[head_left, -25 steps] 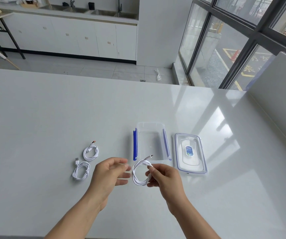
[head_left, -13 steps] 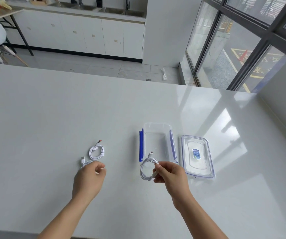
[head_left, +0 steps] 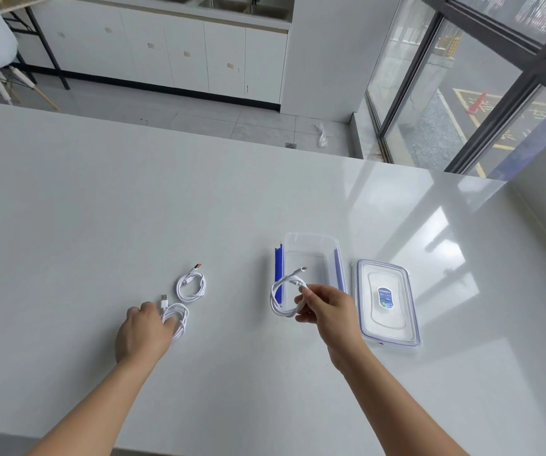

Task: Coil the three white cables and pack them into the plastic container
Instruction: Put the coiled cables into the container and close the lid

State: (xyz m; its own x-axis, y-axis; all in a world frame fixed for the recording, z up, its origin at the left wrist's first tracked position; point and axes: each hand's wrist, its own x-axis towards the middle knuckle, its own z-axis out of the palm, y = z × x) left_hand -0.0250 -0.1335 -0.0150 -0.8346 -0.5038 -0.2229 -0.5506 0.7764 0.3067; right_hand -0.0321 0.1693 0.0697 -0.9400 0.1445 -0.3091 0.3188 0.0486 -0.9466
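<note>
Carrying the held coil (head_left: 284, 297) pinched between thumb and fingers of our right hand (head_left: 327, 307), we have it in the air at the near left corner of the box (head_left: 311, 240), which stands open on the table (head_left: 100, 209). To land it well, we judge, we should keep the pinch across all the loops until they sit flat on the box floor. If we let go early, the cable will likely spring open over the blue latch (head_left: 278, 271). We should lay it toward one end so that two more coils fit.

Our left hand (head_left: 143, 330) lies on the near coil (head_left: 177, 319), fingertips over its loops; whether they have closed round it we cannot tell. The far coil (head_left: 191, 286) lies just beyond it, untouched. The lid (head_left: 386, 301) rests flat just right of the box.

A second ago both hands were together at the held coil, in front of the box. Half a second ago the left had let go and was arriving beside the near coil. Now it touches that coil, and the right has brought its own a little nearer the box — nothing has gone in yet.
</note>
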